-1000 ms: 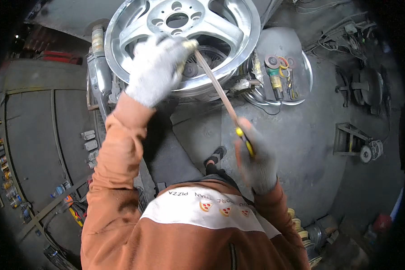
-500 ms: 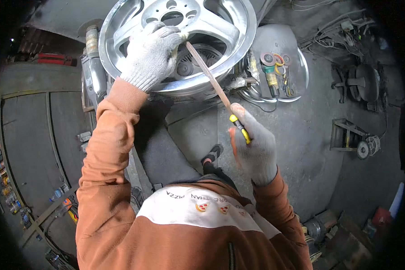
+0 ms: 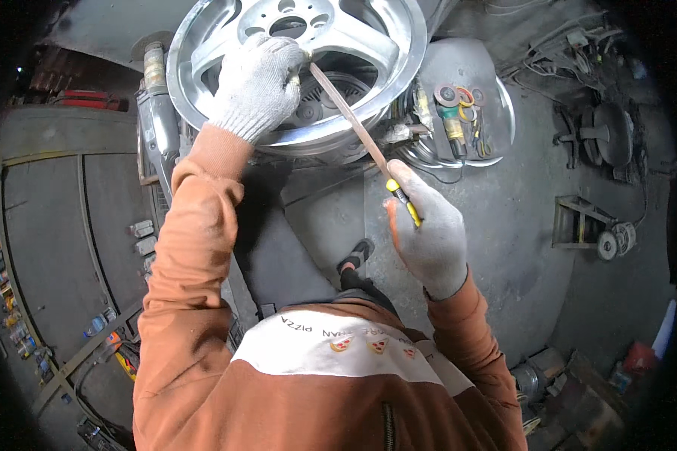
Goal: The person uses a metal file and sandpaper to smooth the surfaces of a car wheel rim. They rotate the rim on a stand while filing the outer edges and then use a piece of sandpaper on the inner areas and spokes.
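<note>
A silver spoked wheel rim (image 3: 297, 137) lies at the top of the view. My left hand (image 3: 257, 89), in a whitish knit glove, is over one spoke, with its fingers curled at the far tip of a long, flat, brownish file (image 3: 350, 119). Part of that grip is hidden by the glove. The file slants across the wheel's near edge down to its yellow and black handle (image 3: 404, 201). Around the handle my gloved right hand (image 3: 434, 244) is closed, its thumb lying along the top. Orange staining shows on this glove.
Right of the wheel, an angle grinder (image 3: 453, 128), abrasive discs (image 3: 447, 95) and scissors (image 3: 484, 143) lie on a grey panel. A bench grinder (image 3: 615, 240) is at the far right. A grey power tool (image 3: 158, 124) is left of the wheel. My foot (image 3: 355, 255) is on the floor below.
Both hands have moved slightly away from me and to the right, and the file has slid a little forward with them. Both grips look the same.
</note>
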`<state>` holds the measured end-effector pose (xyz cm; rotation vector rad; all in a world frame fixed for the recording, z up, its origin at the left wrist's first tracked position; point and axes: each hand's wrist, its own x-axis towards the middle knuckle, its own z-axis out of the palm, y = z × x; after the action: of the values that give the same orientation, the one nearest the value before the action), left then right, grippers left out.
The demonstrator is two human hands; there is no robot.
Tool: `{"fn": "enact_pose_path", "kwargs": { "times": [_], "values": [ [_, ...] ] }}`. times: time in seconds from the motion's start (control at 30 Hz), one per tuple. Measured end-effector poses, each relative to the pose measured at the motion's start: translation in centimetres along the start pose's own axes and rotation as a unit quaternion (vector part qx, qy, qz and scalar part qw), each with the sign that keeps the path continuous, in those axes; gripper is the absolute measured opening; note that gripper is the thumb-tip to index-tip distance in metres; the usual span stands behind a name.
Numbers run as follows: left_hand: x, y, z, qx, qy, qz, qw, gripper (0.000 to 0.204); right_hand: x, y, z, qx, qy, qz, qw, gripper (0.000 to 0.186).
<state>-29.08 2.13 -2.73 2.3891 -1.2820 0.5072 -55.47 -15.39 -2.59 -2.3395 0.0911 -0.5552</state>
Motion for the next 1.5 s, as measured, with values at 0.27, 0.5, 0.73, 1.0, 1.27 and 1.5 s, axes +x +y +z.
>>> {"fn": "enact_pose_path", "kwargs": {
  "times": [0.27, 0.5, 0.73, 1.0, 1.27, 1.5],
  "values": [
    [2.3, 2.3, 0.2, -0.085, 0.000, -0.144, 0.986, 0.038, -1.2, -0.1, 1.3, -0.076, 0.002, -0.005, 0.997, 0.054],
    [-0.5, 6.4, -0.1, -0.076, 0.008, -0.012, 0.997, 0.028, -7.7, -0.8, 0.8, -0.087, -0.036, 0.043, 0.995, 0.050],
    [2.5, 1.3, 0.4, -0.091, 0.053, -0.146, 0.984, 0.030, -1.0, -0.8, 3.9, -0.099, -0.012, 0.041, 0.994, 0.025],
    [1.7, 4.2, 0.2, -0.082, 0.012, -0.058, 0.995, 0.029, -5.6, -0.5, 1.8, -0.160, -0.009, -0.016, 0.987, 0.040],
    [-0.7, 6.9, -0.2, -0.066, -0.018, -0.035, 0.997, 0.032, -7.5, -1.6, -0.3, -0.146, -0.077, -0.030, 0.986, 0.041],
    [5.0, 3.7, -0.7, -0.158, 0.046, -0.130, 0.978, 0.027, 0.1, 0.2, 3.2, -0.076, -0.021, 0.077, 0.994, 0.016]
  ]
}}
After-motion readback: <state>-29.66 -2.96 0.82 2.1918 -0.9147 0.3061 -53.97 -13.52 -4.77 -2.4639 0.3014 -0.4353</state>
